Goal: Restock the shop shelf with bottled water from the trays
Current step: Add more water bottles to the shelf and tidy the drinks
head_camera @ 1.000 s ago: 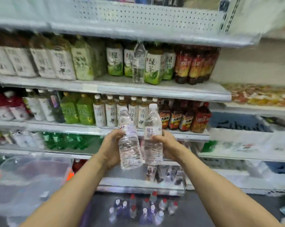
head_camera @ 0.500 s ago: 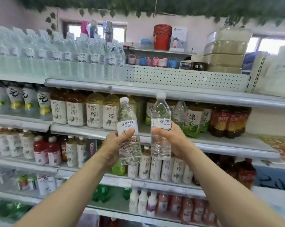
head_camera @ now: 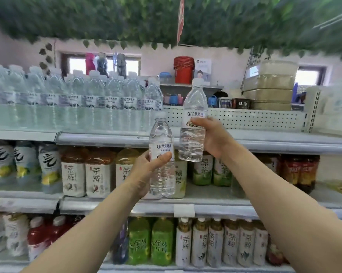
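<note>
Bottles fill both hands: the right hand point(head_camera: 215, 137) is wrapped around the label band of 1 water bottle point(head_camera: 193, 123), lifted upright at centre frame, with its cap level with the stocked row, while the left hand point(head_camera: 148, 174) clasps a 2nd water bottle point(head_camera: 162, 160) lower down, thumb across the label. Both are gripped at the waist, likely so each base stays free to set down flat. The top shelf point(head_camera: 264, 142) explains the lift: its left half carries a packed row of water bottles point(head_camera: 77, 99) ending near centre frame, and the stretch to the right of that row, before the perforated back panel point(head_camera: 245, 119), is bare, so I judge that gap is the target. Both held bottles look full and capped. Lower shelves hold tea bottles point(head_camera: 99, 174) and green drink bottles point(head_camera: 150, 241), unrelated to this job. No trays are in sight.
</note>
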